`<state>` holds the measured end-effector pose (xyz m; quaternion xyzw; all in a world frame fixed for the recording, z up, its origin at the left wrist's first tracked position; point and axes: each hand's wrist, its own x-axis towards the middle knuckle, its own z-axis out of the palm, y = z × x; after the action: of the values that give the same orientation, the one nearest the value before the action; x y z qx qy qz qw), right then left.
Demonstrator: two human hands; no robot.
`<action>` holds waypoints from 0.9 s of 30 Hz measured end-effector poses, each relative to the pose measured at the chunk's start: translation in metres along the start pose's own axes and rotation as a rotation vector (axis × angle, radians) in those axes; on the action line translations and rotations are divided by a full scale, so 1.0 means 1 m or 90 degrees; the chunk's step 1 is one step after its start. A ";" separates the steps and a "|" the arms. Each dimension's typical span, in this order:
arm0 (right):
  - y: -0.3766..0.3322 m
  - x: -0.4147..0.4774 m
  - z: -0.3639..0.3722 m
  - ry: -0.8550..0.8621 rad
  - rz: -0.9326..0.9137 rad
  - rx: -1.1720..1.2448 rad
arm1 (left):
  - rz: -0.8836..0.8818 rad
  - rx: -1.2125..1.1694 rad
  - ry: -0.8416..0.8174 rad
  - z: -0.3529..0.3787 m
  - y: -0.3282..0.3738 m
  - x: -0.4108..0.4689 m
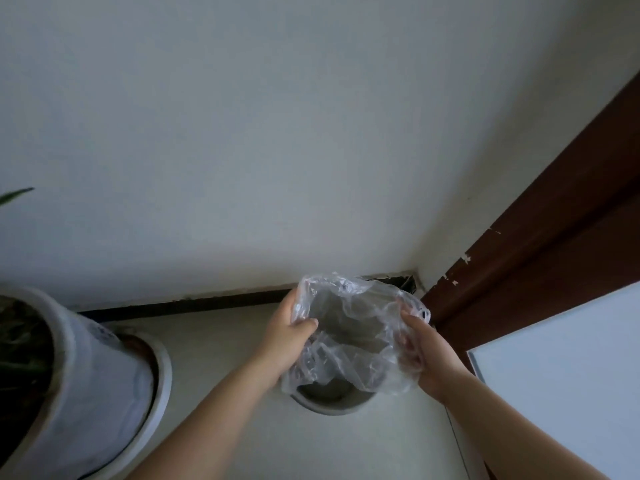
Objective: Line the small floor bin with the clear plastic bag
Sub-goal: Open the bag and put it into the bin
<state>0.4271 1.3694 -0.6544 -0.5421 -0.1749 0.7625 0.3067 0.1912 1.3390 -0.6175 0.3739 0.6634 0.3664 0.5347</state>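
Two bare forearms are seen reaching forward and down from the bottom edge of the view. At their ends, the clear plastic bag point(349, 334) is held spread open between both hands, directly over the small floor bin point(332, 403). Only the bin's pale near rim is visible beneath the crumpled film, so whether the bag reaches inside it cannot be told. The left hand point(287, 337) is closed on the bag's left edge, with the thumb hooked over the film into the opening. The right hand point(422, 351) is closed on the right edge, its fingers seen through the plastic. To the left, a large white plant pot point(86, 375) is set in a white saucer point(162, 368) on the pale floor, well apart from the bin. At the right, a white panel point(561, 368) is seen. Farther back, a dark skirting strip point(194, 303) runs along the foot of the white wall point(277, 133), and a brown door frame point(540, 244) is seen rising in the corner beyond the bin.
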 end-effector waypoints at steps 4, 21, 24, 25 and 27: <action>0.004 0.007 0.002 -0.027 0.052 -0.071 | -0.019 0.044 0.064 -0.010 0.001 0.007; 0.028 0.046 0.056 -0.018 0.121 -0.234 | -0.071 0.106 0.085 -0.027 -0.014 0.002; 0.034 0.044 0.062 -0.016 0.131 -0.309 | -0.121 0.141 0.105 -0.029 -0.019 0.005; 0.033 0.043 0.063 -0.018 0.133 -0.306 | -0.129 0.139 0.108 -0.030 -0.020 0.006; 0.028 0.040 0.060 -0.028 0.112 -0.288 | -0.125 0.117 0.117 -0.032 -0.022 0.009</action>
<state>0.3544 1.3789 -0.6791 -0.5935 -0.3001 0.7393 0.1058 0.1564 1.3342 -0.6353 0.3194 0.7736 0.2823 0.4688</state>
